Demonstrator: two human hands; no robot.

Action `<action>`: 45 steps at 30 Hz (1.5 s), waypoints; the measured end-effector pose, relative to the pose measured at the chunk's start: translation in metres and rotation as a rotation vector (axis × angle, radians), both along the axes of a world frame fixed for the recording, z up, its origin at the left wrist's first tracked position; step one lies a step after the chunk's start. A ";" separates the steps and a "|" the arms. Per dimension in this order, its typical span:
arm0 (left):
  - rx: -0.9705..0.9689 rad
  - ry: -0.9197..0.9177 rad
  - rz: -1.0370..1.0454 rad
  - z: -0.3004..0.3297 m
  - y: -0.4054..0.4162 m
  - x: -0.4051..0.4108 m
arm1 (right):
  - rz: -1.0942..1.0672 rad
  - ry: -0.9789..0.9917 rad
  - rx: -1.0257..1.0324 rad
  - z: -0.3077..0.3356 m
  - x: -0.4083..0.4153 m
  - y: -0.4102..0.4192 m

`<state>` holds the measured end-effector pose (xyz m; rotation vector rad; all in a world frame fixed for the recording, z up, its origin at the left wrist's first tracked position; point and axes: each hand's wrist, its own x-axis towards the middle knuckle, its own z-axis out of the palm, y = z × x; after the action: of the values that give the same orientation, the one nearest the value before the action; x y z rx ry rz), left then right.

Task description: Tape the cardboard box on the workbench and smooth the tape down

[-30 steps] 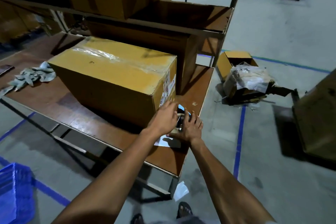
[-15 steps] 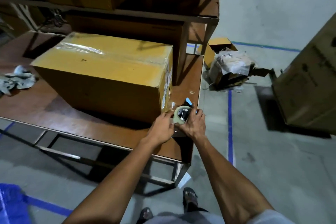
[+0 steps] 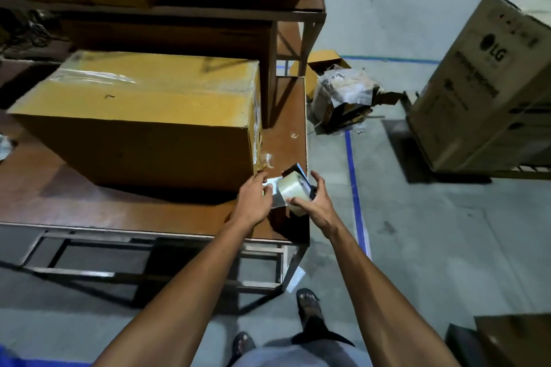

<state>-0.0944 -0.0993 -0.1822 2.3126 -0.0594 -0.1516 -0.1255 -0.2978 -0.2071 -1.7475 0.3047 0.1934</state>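
A large closed cardboard box [image 3: 143,116] lies on the brown workbench [image 3: 89,202], with clear tape shining along its top left. By the box's near right corner, my right hand [image 3: 313,202] grips a roll of clear tape in a dispenser [image 3: 293,188], lifted a little off the bench. My left hand [image 3: 255,199] pinches the loose tape end pulled from the roll, just below the box's bottom corner. A crumpled bit of tape [image 3: 265,159] sticks on that corner.
A wooden shelf frame [image 3: 298,12] rises behind the box, with more cartons on it. On the floor to the right sit a torn box with plastic wrap [image 3: 343,98] and a big printed carton [image 3: 489,83]. My sandalled feet [image 3: 308,304] stand at the bench's corner.
My right hand has raised the tape roll off the bench, and my left hand has drawn a short strip out to the left. The view has shifted closer and downward.
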 end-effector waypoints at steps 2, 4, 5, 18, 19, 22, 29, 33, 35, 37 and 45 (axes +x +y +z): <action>-0.082 0.030 0.048 0.003 -0.001 -0.004 | 0.034 0.014 0.035 0.002 -0.017 0.001; -0.144 0.073 0.070 0.004 -0.001 -0.009 | 0.039 0.021 0.076 0.004 -0.034 0.004; -0.169 0.092 0.075 0.004 -0.001 -0.011 | 0.038 0.023 0.094 0.004 -0.041 0.005; -0.233 0.208 0.220 0.005 0.019 -0.053 | 0.140 0.144 0.502 0.026 -0.102 0.018; -0.239 0.211 0.247 0.007 0.020 -0.057 | 0.166 0.147 0.512 0.029 -0.104 0.018; -0.250 0.203 0.336 0.011 0.022 -0.075 | 0.238 0.156 0.532 0.035 -0.113 0.016; -0.122 0.066 0.422 0.018 0.019 -0.126 | 0.317 0.176 0.560 0.028 -0.143 0.010; -0.144 0.160 0.450 0.017 0.021 -0.143 | 0.327 0.200 0.553 0.022 -0.160 0.009; -0.207 0.231 0.441 0.016 0.023 -0.144 | 0.336 0.214 0.547 0.023 -0.166 0.006; -0.252 0.287 0.425 0.016 0.025 -0.145 | 0.350 0.237 0.549 0.026 -0.172 0.005; -0.302 0.376 0.351 0.029 0.044 -0.142 | 0.361 0.298 0.565 0.045 -0.186 0.015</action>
<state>-0.2360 -0.0557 -0.1529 1.9244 0.4785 -0.3671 -0.3113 -0.2831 -0.1623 -1.1954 0.1254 0.7333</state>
